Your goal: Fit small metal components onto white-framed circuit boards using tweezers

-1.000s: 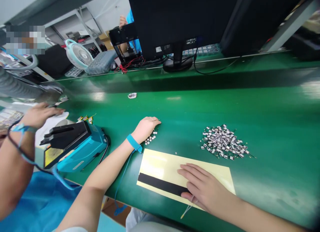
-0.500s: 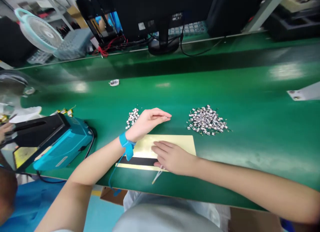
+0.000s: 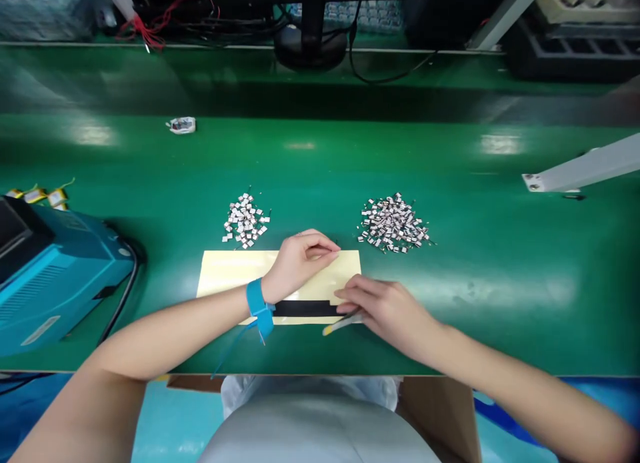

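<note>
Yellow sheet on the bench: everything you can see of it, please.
The yellow sheet looks like glossy paper or film, oblong, lying flat on the green bench near its front edge. A black strip runs lengthwise near the sheet's near edge. The left hand and forearm cover part; the right hand is at its right end. Whether either hand presses on it, I can't tell.

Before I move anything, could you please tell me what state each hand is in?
Left hand: thumb and fingertips pinched closed; whether they hold anything cannot be told.
Right hand: closed on a slim pale tool.
</note>
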{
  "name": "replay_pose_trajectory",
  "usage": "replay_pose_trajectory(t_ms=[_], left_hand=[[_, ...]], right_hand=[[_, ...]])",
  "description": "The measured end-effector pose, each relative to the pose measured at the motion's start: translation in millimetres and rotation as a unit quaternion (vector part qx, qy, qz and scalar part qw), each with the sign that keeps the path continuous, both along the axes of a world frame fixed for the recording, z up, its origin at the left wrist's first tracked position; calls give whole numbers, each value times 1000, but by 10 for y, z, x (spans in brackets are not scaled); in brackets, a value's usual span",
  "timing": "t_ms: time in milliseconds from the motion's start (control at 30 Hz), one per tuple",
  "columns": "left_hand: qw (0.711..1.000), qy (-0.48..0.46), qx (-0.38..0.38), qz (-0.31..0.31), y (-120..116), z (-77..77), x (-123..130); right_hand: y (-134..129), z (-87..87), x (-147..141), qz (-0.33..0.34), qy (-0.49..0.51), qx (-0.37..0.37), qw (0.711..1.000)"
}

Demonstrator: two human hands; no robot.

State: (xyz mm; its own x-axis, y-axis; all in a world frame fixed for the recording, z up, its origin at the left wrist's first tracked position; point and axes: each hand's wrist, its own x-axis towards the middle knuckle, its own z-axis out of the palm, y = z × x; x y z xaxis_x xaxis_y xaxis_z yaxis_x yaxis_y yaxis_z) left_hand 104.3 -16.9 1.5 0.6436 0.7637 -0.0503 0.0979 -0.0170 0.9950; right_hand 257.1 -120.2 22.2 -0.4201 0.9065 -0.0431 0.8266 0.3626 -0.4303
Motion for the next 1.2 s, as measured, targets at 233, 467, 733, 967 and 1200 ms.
replay_pose_trajectory(t_ms=[233,467,733,967,1200], left_hand=[[999,-32,-33,12,-21,-65,-4],[998,-23,59,31,-47,-122,7],[991,-14,132,34,-49,-149,1],[993,-26,96,61,-72,-59,-28],[992,-8,106,75,-55,-41,-61]], right_hand=[[-151,-86,-384,12,-148,205,968],[-61,-152,-395,-4,-151,257,955],[-58,-186,-368,27,-147,232,961],[137,-36,-288,-42,-41,-60,996],[419,40,-4,-150,192,-294,924]])
